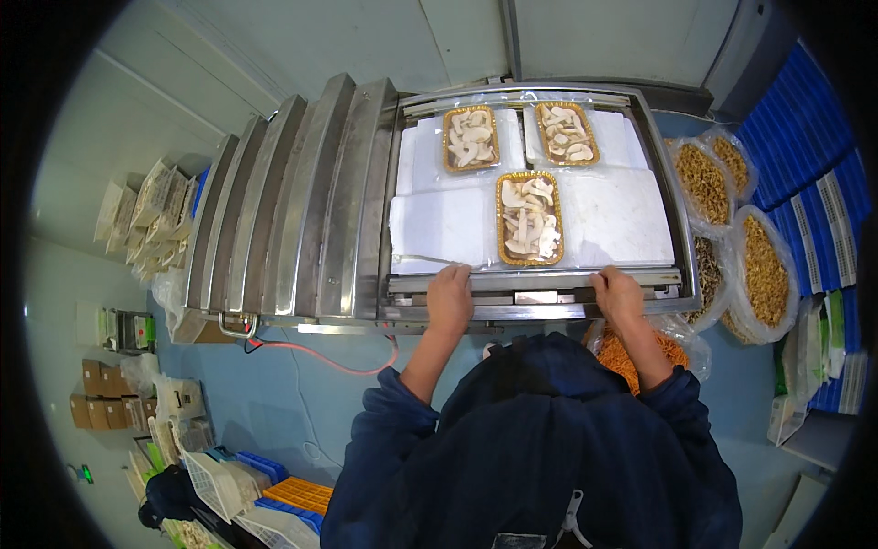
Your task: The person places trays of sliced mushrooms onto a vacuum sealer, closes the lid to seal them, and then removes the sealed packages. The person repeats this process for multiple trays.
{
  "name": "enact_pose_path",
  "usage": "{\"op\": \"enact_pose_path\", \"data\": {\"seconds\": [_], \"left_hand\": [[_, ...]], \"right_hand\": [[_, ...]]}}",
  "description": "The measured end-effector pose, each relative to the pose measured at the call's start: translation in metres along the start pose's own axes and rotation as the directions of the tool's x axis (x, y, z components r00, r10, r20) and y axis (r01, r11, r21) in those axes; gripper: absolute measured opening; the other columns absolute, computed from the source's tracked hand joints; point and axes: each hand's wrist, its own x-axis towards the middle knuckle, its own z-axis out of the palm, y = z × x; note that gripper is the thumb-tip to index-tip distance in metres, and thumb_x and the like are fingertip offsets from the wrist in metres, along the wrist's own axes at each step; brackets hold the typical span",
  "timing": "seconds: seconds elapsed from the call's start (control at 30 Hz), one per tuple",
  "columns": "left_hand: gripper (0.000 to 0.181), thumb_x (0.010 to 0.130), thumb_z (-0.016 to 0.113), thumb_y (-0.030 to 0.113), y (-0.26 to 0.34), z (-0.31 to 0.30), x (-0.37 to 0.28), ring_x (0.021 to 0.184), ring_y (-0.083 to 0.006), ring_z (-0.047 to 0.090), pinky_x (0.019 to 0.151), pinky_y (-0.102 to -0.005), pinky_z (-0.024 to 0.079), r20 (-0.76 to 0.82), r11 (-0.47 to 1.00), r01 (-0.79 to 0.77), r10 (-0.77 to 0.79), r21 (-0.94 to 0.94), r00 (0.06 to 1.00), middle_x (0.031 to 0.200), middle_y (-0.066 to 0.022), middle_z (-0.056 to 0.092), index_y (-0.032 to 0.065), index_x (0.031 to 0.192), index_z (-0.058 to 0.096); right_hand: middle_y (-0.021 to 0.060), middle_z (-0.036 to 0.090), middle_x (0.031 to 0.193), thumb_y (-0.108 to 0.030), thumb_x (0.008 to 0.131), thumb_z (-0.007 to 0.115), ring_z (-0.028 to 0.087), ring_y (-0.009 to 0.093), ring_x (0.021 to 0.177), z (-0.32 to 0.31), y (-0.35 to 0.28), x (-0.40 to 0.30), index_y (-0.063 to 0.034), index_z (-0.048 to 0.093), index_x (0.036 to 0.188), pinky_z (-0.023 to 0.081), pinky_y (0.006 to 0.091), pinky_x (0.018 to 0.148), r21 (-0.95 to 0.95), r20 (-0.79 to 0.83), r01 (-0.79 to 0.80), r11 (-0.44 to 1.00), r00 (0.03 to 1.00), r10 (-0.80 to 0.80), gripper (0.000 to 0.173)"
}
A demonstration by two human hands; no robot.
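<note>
Before me is a stainless steel vacuum packing machine (pixel 675 206) with white filler plates (pixel 617 213) in its bed. A gold-rimmed tray of sliced mushrooms (pixel 529 218), inside a clear plastic bag, lies nearest me, its bag reaching towards the front bar (pixel 535 280). Two more bagged trays, a left one (pixel 470 138) and a right one (pixel 567 134), lie along the far side. My left hand (pixel 450 296) rests on the front bar left of the near tray, fingers curled. My right hand (pixel 618 295) rests on it to the right. Whether either pinches the bag's edge is hidden.
The ribbed steel lid (pixel 295 213) covers the machine's left side. Clear sacks of dried food (pixel 765 274) stand at the right, with a sack of orange strips (pixel 634 353) by my right forearm. A red hose (pixel 329 364) crosses the floor. Crates (pixel 226 480) stand lower left.
</note>
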Motion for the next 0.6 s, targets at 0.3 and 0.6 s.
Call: {"op": "enact_pose_path", "data": {"seconds": [0.3, 0.6], "left_hand": [[0.05, 0.082, 0.049, 0.047, 0.034, 0.023, -0.01, 0.068, -0.0399, 0.058, 0.064, -0.0476, 0.045, 0.311, 0.814, 0.581, -0.55, -0.009, 0.775, 0.068, -0.0208, 0.06, 0.0011, 0.066, 0.06], [0.035, 0.077, 0.053, 0.035, 0.033, 0.037, -0.006, 0.067, -0.0359, 0.057, 0.06, -0.0435, 0.043, 0.158, 0.796, 0.603, -0.589, -0.054, 0.793, 0.068, -0.017, 0.059, 0.0011, 0.069, 0.057]], "right_hand": [[0.0109, 0.056, 0.047, -0.038, 0.076, 0.062, 0.054, 0.017, 0.04, 0.022, -0.015, 0.015, 0.0025, 0.061, 0.057, 0.044, 0.0306, 0.044, 0.157, 0.384, -0.425, 0.891, 0.858, 0.342, 0.045], [0.0089, 0.054, 0.047, -0.034, 0.072, 0.064, 0.053, 0.018, 0.039, 0.055, 0.004, 0.01, 0.001, 0.06, 0.059, 0.044, 0.031, 0.045, 0.241, 0.198, -0.354, 0.904, 0.93, 0.311, 0.037]]}}
